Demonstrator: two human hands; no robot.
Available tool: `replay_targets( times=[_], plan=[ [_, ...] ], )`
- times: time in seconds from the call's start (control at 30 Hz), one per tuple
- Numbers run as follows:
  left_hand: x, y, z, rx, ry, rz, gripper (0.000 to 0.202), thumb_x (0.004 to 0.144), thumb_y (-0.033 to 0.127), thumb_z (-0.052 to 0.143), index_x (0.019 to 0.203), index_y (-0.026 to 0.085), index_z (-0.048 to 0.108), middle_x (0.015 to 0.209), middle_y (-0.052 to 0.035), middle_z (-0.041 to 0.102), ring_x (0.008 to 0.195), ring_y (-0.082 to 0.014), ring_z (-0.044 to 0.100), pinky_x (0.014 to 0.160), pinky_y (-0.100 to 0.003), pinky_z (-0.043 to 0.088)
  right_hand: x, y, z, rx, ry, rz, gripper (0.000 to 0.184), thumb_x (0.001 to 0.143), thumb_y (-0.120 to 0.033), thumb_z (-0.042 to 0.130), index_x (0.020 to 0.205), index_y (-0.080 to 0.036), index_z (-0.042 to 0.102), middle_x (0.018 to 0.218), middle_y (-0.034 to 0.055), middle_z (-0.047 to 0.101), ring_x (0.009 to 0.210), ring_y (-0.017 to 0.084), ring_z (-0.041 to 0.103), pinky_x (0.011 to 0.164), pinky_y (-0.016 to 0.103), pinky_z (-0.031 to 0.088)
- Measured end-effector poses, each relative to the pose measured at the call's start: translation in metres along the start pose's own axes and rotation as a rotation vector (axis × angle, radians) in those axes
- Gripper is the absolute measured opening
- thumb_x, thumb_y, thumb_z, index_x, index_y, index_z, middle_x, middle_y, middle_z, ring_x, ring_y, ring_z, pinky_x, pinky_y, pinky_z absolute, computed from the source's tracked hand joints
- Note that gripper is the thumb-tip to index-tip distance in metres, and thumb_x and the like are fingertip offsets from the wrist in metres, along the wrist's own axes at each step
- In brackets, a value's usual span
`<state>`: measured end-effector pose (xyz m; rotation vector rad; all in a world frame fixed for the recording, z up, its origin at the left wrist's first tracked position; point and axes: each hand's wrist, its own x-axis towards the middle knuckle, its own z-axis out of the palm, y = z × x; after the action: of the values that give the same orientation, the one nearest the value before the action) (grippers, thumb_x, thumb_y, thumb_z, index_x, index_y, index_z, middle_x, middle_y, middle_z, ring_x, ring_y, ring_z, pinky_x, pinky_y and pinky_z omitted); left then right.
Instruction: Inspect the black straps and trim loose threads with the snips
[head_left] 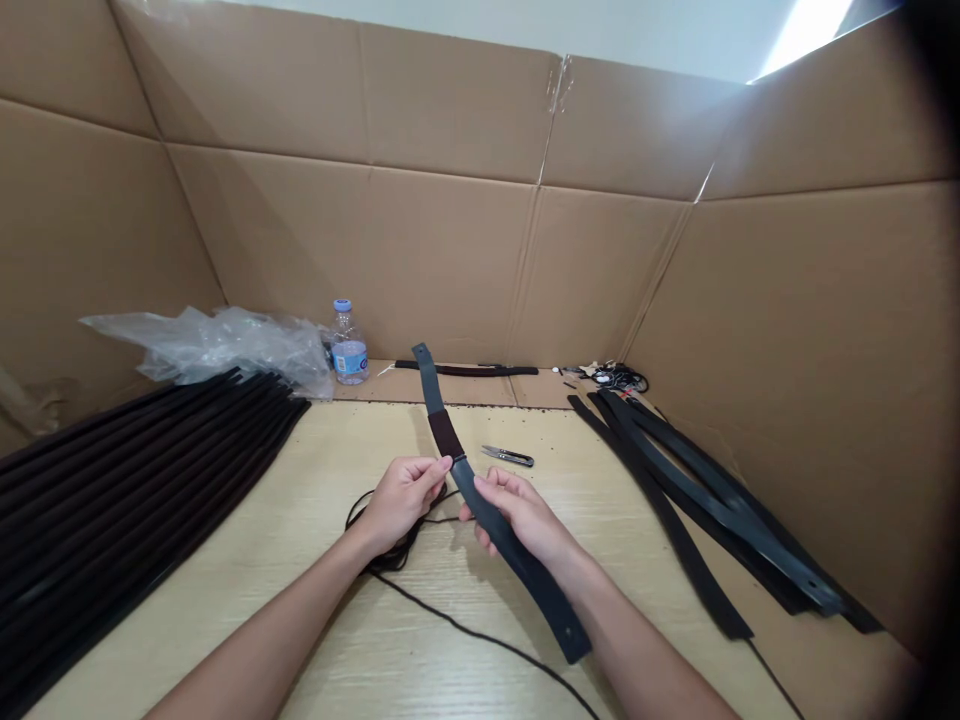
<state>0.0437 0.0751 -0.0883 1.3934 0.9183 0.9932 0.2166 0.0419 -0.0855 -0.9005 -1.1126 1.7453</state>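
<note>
While both hands [465, 505] pinch it, the strap [491, 520] runs between them.

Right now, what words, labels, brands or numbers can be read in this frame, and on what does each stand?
Nothing can be read.
The water bottle: blue label, print too small and blurred.
The strap held by the left hand and right hand: no marking seen.
The cardboard walls: no print seen.
</note>
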Motion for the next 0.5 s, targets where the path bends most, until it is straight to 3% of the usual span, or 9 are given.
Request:
replay_targets(
  times=[0.1,0.2,0.3,0.43,0.5],
  plan=[
    [0.001,-0.001,0.001,0.029,0.017,-0.016,0.051,0.076,0.060,0.057,0.054,0.017,0.041,0.047,0.0061,0.028,0.039,-0.0052,0.019,0.037,-0.021,0.010,0.002,0.003,0.003,0.071,0.065,0.050,0.048,0.063,-0.050,0.071,0.076,-0.016,0.040,0.074,0.0058,0.065,0.044,0.010,0.052,0.039,0.020,0.036],
    [0.001,-0.003,0.000,0.004,-0.002,-0.022,0.050,0.074,0.060,0.061,0.057,0.017,0.043,0.048,0.0063,0.029,0.040,-0.0053,0.019,0.037,-0.020,0.011,-0.003,0.003,0.009,0.065,0.124,0.039,0.046,0.060,-0.039,0.076,0.091,-0.014,0.054,0.067,-0.0004,0.060,0.047,0.007,0.049,0.044,0.019,0.035],
    [0.000,-0.004,-0.001,-0.025,-0.026,-0.011,0.048,0.074,0.059,0.061,0.059,0.016,0.045,0.048,0.0066,0.028,0.040,-0.0049,0.018,0.038,-0.019,0.011,-0.008,0.002,0.012,0.043,0.099,0.002,0.041,0.062,-0.032,0.077,0.093,-0.011,0.061,0.064,-0.0021,0.055,0.050,0.005,0.046,0.048,0.018,0.035],
    [-0.001,-0.001,-0.001,-0.050,-0.050,0.009,0.048,0.075,0.056,0.062,0.057,0.016,0.043,0.048,0.0061,0.029,0.040,-0.0045,0.018,0.038,-0.019,0.011,-0.011,0.001,0.012,0.129,0.020,-0.004,0.044,0.057,-0.028,0.081,0.087,-0.014,0.051,0.078,0.0009,0.061,0.057,0.010,0.056,0.055,0.025,0.047],
    [-0.002,0.000,0.000,-0.058,-0.058,0.007,0.047,0.076,0.054,0.062,0.057,0.016,0.043,0.049,0.0060,0.029,0.040,-0.0042,0.018,0.038,-0.018,0.010,-0.010,0.000,0.010,0.146,0.029,-0.008,0.048,0.059,-0.030,0.080,0.088,-0.018,0.043,0.082,0.0028,0.063,0.056,0.012,0.056,0.049,0.025,0.046]
  ],
)
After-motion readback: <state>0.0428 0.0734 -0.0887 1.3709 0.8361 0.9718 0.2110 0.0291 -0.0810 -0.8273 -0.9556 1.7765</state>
